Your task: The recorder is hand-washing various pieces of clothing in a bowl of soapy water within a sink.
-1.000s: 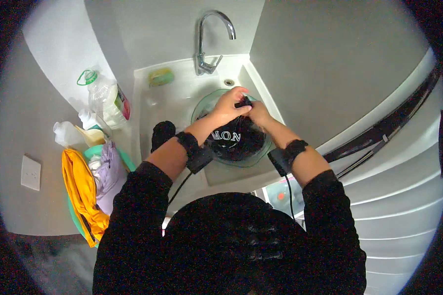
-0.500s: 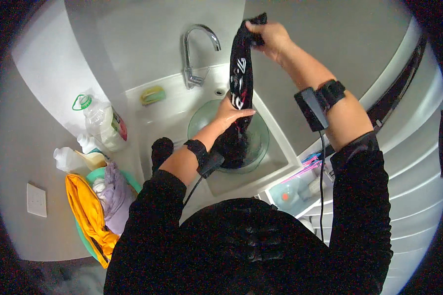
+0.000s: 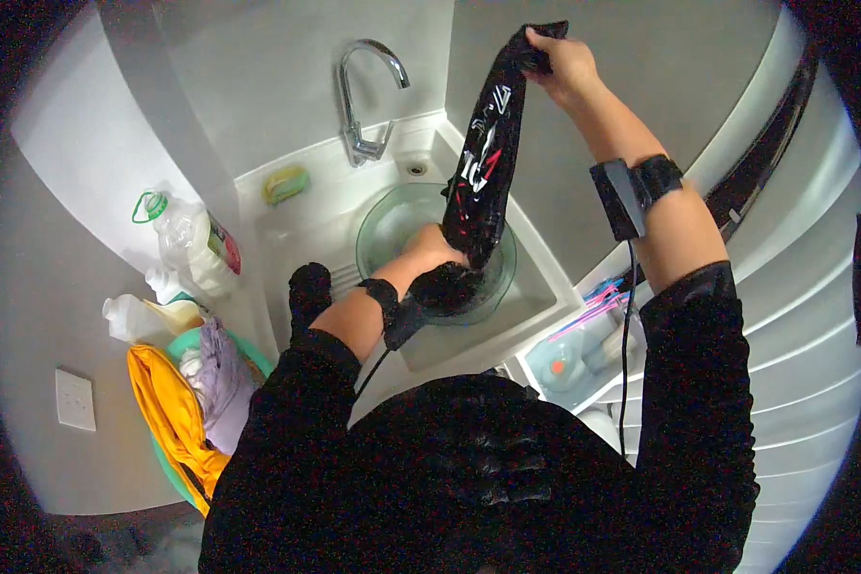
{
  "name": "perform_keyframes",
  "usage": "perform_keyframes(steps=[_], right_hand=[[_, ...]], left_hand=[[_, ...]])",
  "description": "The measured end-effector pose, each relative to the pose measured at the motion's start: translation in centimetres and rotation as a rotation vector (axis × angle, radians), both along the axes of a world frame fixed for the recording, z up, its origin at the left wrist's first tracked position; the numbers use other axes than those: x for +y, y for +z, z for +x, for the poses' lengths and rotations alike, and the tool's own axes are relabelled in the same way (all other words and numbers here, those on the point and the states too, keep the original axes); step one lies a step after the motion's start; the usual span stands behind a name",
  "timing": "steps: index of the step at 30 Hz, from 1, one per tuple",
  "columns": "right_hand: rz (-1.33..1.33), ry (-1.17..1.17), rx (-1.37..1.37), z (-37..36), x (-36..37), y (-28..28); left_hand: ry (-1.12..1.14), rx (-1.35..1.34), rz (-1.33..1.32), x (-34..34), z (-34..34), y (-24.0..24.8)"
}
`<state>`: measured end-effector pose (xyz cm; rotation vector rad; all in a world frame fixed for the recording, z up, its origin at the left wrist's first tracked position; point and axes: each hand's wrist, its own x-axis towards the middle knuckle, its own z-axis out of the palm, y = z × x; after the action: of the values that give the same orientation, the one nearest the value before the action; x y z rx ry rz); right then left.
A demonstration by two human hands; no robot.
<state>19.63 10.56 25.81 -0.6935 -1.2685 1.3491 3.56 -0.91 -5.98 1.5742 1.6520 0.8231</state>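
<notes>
"What's in those hands?"
"One black cloth. The right hand has its fingers closed on the top end. The left hand is curled round it lower down, over the bowl, fingertips partly hidden."
"What's beneath?"
"A white sink under the left fingers. Ahead of them stands the tap, with a sponge farther left."
"And the room?"
"A grey wall beyond the right fingers; well left of both hands, a bottle and a green tub of clothes."
</notes>
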Motion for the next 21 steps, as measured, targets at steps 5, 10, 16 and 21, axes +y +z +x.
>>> perform_keyframes(steps=[5,10,16,21], right_hand=[[0.052,-0.017,-0.075,4.0,3.0,-3.3],[0.011,-0.091,-0.418,3.6,1.5,-7.2],[0.027,0.027,-0.560,4.3,2.7,-15.1],[-0.039,-0.001,-0.819,4.4,2.8,-21.4]], left_hand=[[0.198,0.174,0.025,0.3,-3.0,3.9],[0.284,0.272,0.218,0.6,-3.4,9.8],[0.276,0.113,0.566,-0.5,0.1,17.8],[0.062,-0.407,0.414,1.2,0.6,16.0]])
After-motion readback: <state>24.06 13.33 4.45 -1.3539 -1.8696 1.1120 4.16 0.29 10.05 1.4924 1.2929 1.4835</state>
